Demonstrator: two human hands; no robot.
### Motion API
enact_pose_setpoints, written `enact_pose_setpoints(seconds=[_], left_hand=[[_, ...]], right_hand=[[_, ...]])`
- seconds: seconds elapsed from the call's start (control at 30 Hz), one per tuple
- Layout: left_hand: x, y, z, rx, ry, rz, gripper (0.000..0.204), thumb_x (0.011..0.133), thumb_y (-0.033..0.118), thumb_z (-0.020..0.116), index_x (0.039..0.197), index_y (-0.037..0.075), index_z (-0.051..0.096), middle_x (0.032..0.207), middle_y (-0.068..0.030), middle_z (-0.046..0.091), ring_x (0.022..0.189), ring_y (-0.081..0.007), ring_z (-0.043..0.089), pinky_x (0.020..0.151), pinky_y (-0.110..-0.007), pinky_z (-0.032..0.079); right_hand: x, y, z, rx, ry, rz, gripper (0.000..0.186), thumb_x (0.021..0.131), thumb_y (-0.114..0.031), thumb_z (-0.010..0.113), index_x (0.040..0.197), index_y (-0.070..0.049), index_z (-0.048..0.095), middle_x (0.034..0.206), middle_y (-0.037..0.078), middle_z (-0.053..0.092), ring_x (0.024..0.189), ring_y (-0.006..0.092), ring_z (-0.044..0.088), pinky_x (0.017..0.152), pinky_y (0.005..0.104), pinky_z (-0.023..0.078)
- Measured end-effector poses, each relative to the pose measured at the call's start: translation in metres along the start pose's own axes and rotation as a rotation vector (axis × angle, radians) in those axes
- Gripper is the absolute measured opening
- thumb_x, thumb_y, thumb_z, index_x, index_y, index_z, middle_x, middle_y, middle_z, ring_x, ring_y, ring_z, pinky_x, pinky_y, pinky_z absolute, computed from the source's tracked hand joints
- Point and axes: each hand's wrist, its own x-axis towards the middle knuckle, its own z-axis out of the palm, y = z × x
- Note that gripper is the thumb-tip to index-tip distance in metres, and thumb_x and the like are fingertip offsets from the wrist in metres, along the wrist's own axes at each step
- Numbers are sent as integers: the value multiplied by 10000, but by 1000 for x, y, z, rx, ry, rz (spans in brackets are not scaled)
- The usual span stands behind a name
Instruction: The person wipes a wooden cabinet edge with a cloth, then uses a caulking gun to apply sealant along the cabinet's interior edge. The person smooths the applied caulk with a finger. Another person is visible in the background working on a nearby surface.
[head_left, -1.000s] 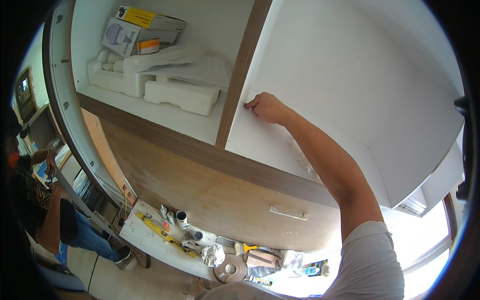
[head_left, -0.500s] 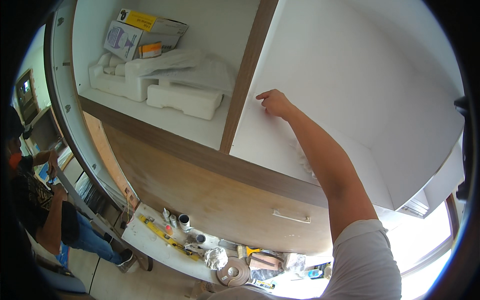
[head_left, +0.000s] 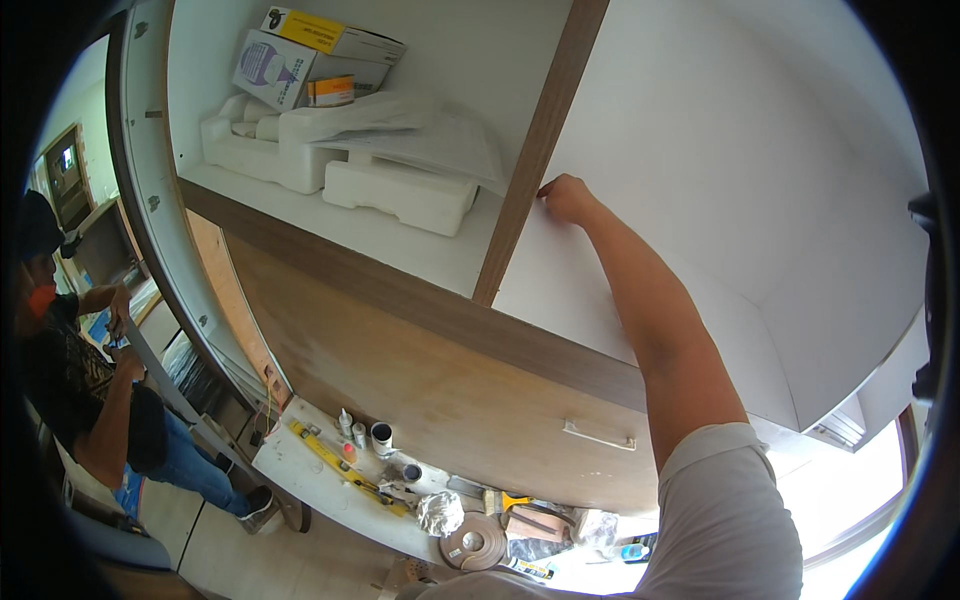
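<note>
My right hand [head_left: 570,199] reaches into the white right-hand cabinet compartment [head_left: 700,170], its arm rising from the lower right. Its fingers are curled closed, low against the inner side of the brown-edged upright divider [head_left: 541,155]. What they grip, if anything, is hidden. My left hand is out of view. Across the divider, the left compartment holds white foam packing pieces [head_left: 398,196] and clear plastic wrapping [head_left: 450,145]. Stacked on the foam are a white-and-purple box [head_left: 270,68], a yellow-and-white box [head_left: 305,28] and a small orange box [head_left: 331,91].
Below, a brown panel [head_left: 400,360] carries a pale handle [head_left: 598,436]. A narrow ledge holds a yellow spirit level [head_left: 335,462], crumpled foil [head_left: 440,514], a roll of brown edging tape [head_left: 473,543] and a yellow-handled brush [head_left: 505,501]. At left, another person [head_left: 110,400] holds a long grey strip [head_left: 175,390].
My right hand has come up against the divider, and its outstretched finger has curled in. The whole view has shifted, so the cabinet sits farther right. White crumpled material beneath my forearm no longer shows.
</note>
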Motion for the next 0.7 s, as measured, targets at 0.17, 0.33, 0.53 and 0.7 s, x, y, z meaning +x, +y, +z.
enact_pose_setpoints(seconds=[0.17,0.33,0.53,0.7], left_hand=[[15,4,4,43,10,21,437,780,192,936,1096,88,652,934,-56,744,850,-197,696,762,-363,590],[48,19,0,368,-22,330,350,801,290,848,1008,74,668,995,-164,699,912,-331,666,795,-455,561],[75,44,10,608,-56,527,402,819,334,820,1074,56,680,1093,-223,679,967,-402,653,857,-507,540],[65,94,13,419,-126,158,534,879,332,796,1270,12,623,1165,-219,691,1028,-425,660,913,-523,528]], right_hand=[[-33,-10,-15,172,-35,-55,441,881,-46,557,1238,-139,798,1200,123,775,1069,338,733,953,391,586],[-66,-28,-28,270,-49,-121,485,825,13,551,1233,-81,795,1164,202,775,1027,330,740,925,401,575],[-106,-46,-44,426,-154,-155,421,845,-23,582,1204,-32,802,1068,147,752,984,270,685,961,390,535],[-145,-27,-71,1006,-469,-142,360,939,-80,644,1272,-56,778,1007,33,679,957,171,593,973,333,499]])
